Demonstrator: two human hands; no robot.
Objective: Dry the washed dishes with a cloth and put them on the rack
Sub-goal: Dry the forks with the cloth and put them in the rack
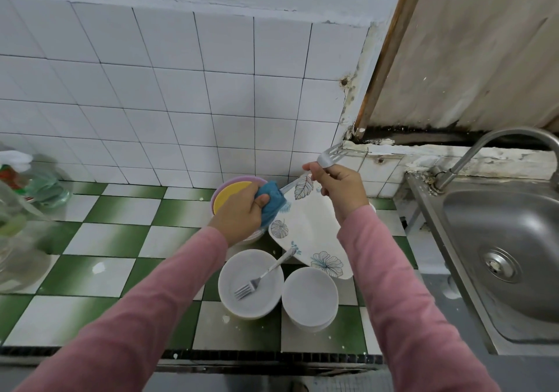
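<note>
Head view: the metal spatula [326, 158] is up in the air over the counter [121, 240], a little toward 3 o'clock from the middle of the picture. Its flat slotted end points to 1 o'clock and its handle slants down to 7 o'clock. The right hand [338, 187] pinches it just under the flat end, fingers curled round it. The left hand [242, 210] squeezes a blue cloth [270, 202] round the low end of the handle.

Under the hands, a white tray with leaf pictures [311, 228] lies on the counter. At 6 o'clock from the tray sit two white bowls side by side. The left bowl [242, 266] has a fork [260, 278] in it; the right bowl [310, 296] sits on a stack. At 12 o'clock from the left hand, a yellow plate [230, 193] sits in a purple bowl [230, 179].

At 3 o'clock are a steel sink [484, 210] and its tap [490, 146]. At 9 o'clock stand some blurry bottles [45, 186].
</note>
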